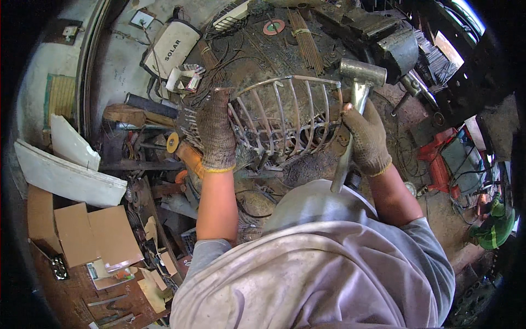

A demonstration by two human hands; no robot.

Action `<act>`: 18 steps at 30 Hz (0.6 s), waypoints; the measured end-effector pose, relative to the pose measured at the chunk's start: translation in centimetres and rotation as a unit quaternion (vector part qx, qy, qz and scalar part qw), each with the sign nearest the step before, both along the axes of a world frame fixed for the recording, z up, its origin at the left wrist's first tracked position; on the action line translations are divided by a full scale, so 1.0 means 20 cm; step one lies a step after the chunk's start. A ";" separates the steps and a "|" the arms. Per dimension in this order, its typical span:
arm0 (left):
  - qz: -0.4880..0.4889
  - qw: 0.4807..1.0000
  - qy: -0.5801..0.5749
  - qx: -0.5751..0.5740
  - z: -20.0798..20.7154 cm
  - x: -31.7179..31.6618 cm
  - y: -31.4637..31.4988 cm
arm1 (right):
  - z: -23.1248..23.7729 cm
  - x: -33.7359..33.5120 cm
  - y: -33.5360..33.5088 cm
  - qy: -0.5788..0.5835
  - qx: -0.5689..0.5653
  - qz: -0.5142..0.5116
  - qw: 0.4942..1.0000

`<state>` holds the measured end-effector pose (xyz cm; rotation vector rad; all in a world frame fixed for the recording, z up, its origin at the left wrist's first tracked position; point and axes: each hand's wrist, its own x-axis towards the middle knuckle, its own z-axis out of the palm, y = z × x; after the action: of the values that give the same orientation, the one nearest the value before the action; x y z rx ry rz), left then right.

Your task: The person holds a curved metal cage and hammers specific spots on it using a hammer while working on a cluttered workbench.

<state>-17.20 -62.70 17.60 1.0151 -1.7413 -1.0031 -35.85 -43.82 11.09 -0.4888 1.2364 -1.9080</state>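
Note:
A curved basket-like frame of bent metal rods (pixel 295 115) lies in front of me. My left hand (pixel 217 131), in a brown knitted work glove, grips the frame's left end; its fingertips are partly hidden. In my right hand (pixel 366 137), gloved the same way, is a hammer (pixel 359 93) with a steel head and a metal handle. The hammer stands head up beside the frame's right end, its handle's lower end near my lap. Close to my left wrist lies an orange angle grinder (pixel 191 157), next to a yellow disc (pixel 172 142).
An anvil-like block of dark metal (pixel 395 50) stands at the far right. Bundled rods (pixel 306 44) and a red disc (pixel 274 27) lie at the back. Cardboard (pixel 76 233) and white curved panels (pixel 71 172) are on the left. A red machine (pixel 440 164) with cables stands on the right.

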 end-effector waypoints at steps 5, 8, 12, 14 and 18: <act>0.001 0.999 0.022 0.050 -0.03 0.02 0.01 | 0.06 -0.02 -0.02 0.046 0.045 0.000 0.998; -0.031 0.999 -0.013 -0.020 -0.02 0.04 0.03 | 0.09 -0.04 -0.05 0.059 0.062 -0.019 0.996; -0.071 0.987 -0.089 -0.114 -0.08 0.15 -0.04 | 0.18 -0.07 -0.11 0.105 0.038 -0.031 0.993; -0.082 0.979 -0.131 -0.137 -0.08 0.16 -0.06 | 0.16 -0.11 -0.14 0.133 0.043 -0.023 0.990; -0.072 0.948 -0.202 -0.233 -0.09 0.20 -0.07 | 0.19 -0.11 -0.16 0.130 0.038 -0.011 0.991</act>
<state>-13.26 -64.04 15.83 0.8270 -2.2772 -0.4367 -37.96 -47.02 14.90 -0.7031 1.4800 -1.8501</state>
